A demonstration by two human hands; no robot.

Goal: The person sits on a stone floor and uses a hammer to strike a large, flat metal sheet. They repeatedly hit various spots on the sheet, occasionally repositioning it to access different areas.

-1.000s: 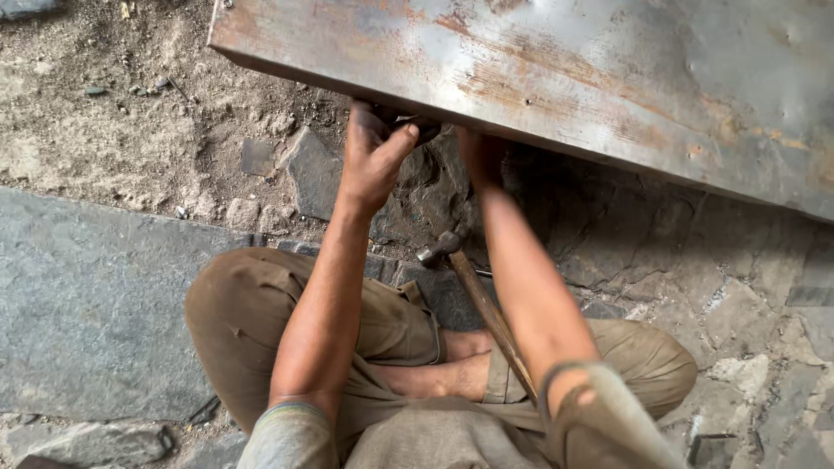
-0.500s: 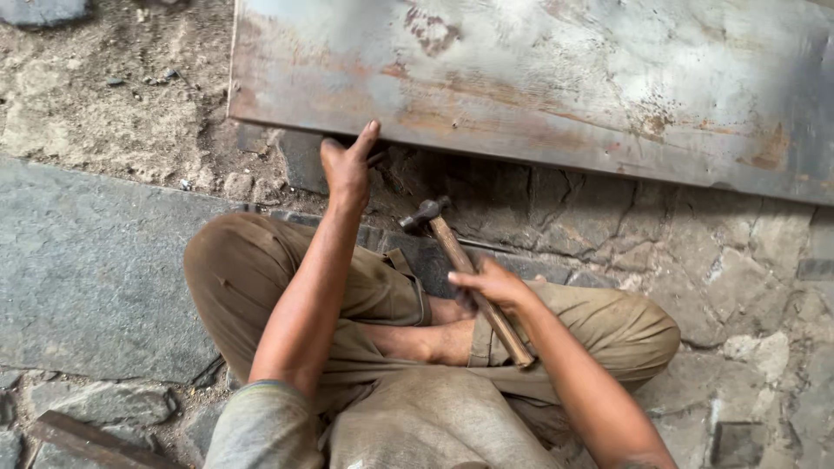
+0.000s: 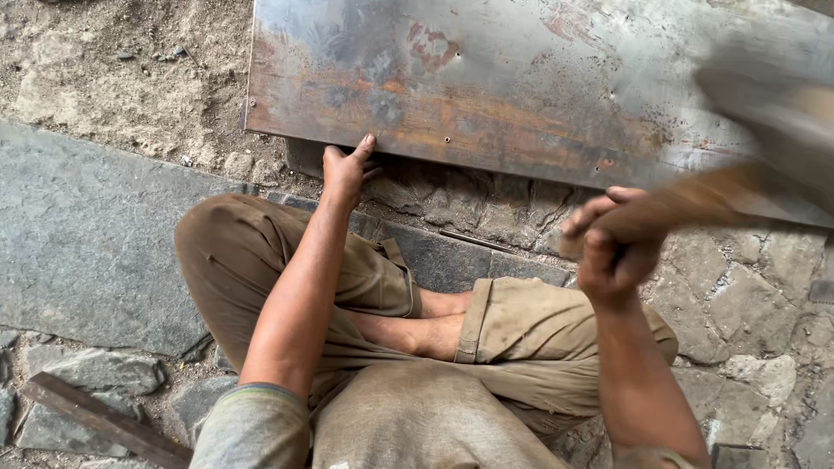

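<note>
Right grip (image 3: pixel 612 247) round one blurred hammer (image 3: pixel 738 174), left (image 3: pixel 346 169) — one metal sheet (image 3: pixel 521 78)

Flat, soft daylight, no hard shadows. Hammer (image 3: pixel 747 148) at 2 o'clock heavily motion-blurred, right hand (image 3: pixel 612 247) slightly soft. Metal sheet (image 3: pixel 486 87) has dull sheen, no glare. Rest sharp.
</note>
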